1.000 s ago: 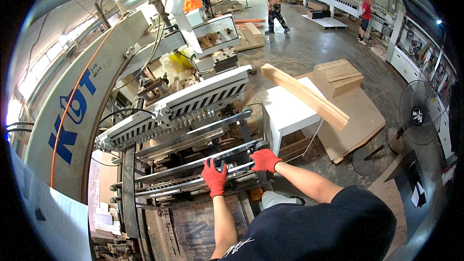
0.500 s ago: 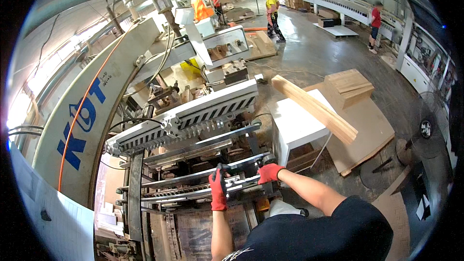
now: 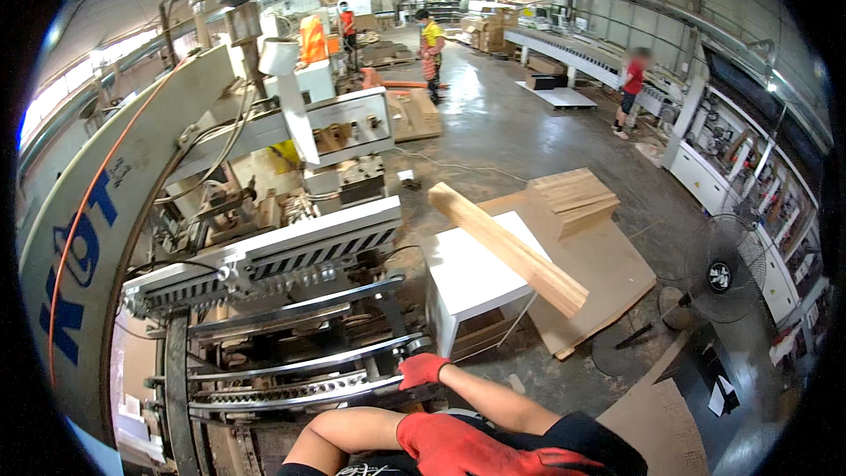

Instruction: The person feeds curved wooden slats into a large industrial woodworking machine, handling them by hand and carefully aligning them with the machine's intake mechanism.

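Observation:
My right hand (image 3: 423,371), in a red work glove, is closed around the right end of a metal rail (image 3: 300,390) on the front of the machine. Just above it is a round dark fitting (image 3: 411,347) on the neighbouring bar. My left hand (image 3: 476,448), also gloved in red, crosses low in front of my body toward the right. Its fingers look stretched out, though they are blurred and partly cut off, and nothing shows in them. Behind the rails runs a white clamp beam (image 3: 273,242) with black slots and a row of small pistons.
Right of the machine, a long wooden beam (image 3: 511,251) lies across a white table (image 3: 467,278). Stacked wood blocks (image 3: 573,201) sit on a brown board (image 3: 608,273). A standing fan (image 3: 718,276) is further right. Three people stand farther off. A large machine arm (image 3: 97,211) rises at left.
My left hand has left the rail and swung down and right across my body. The right hand stays at the rail's end. The view has turned right and tipped up.

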